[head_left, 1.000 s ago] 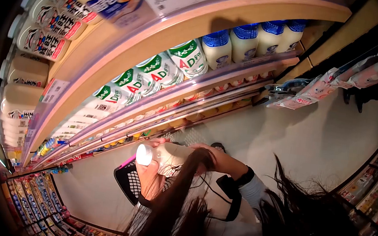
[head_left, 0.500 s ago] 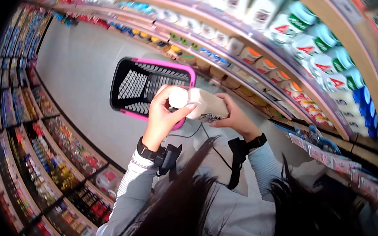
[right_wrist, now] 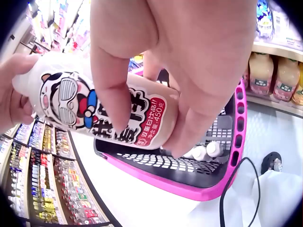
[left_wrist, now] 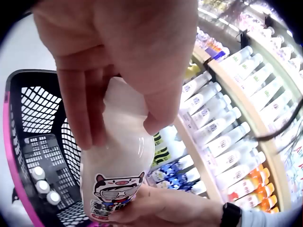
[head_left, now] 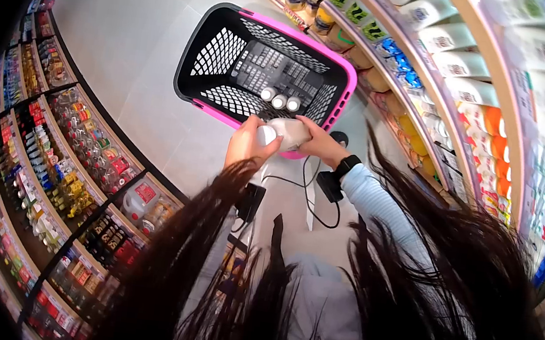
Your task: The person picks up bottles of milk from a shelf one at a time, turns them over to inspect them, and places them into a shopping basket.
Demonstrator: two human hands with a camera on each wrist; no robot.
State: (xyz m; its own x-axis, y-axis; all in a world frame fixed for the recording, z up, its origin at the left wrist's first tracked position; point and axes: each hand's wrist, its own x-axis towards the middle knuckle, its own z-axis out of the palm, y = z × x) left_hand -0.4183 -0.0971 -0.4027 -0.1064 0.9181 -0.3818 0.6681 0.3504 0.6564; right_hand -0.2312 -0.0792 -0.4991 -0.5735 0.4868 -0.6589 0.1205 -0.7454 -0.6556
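A pale milk-drink bottle (head_left: pixel 289 134) with a white cap and cartoon label (right_wrist: pixel 71 101) lies sideways between both hands. The left hand (head_left: pixel 246 144) grips its cap end; in the left wrist view that hand (left_wrist: pixel 123 56) has fingers and thumb around the neck. The right hand (head_left: pixel 324 143) holds the base end, and in the right wrist view its fingers and thumb (right_wrist: pixel 165 71) wrap the lower body. Just beyond the bottle, a black basket with a pink rim (head_left: pixel 288 34) stands on the floor, with three white-capped bottles (head_left: pixel 279 101) inside.
Shelves of bottled drinks (head_left: pixel 459 64) curve along the right. Another shelf unit with small packaged goods (head_left: pixel 78 168) runs down the left. Grey floor tiles (head_left: pixel 140 34) lie between them. A black cable (head_left: pixel 309 204) hangs below the hands, and a dark shoe (head_left: pixel 340 138) is beside the basket.
The head view has swung from the drinks shelf down to the floor, and the basket now shows fully with bottles inside. Both hands still hold the bottle, now near the basket's near rim.
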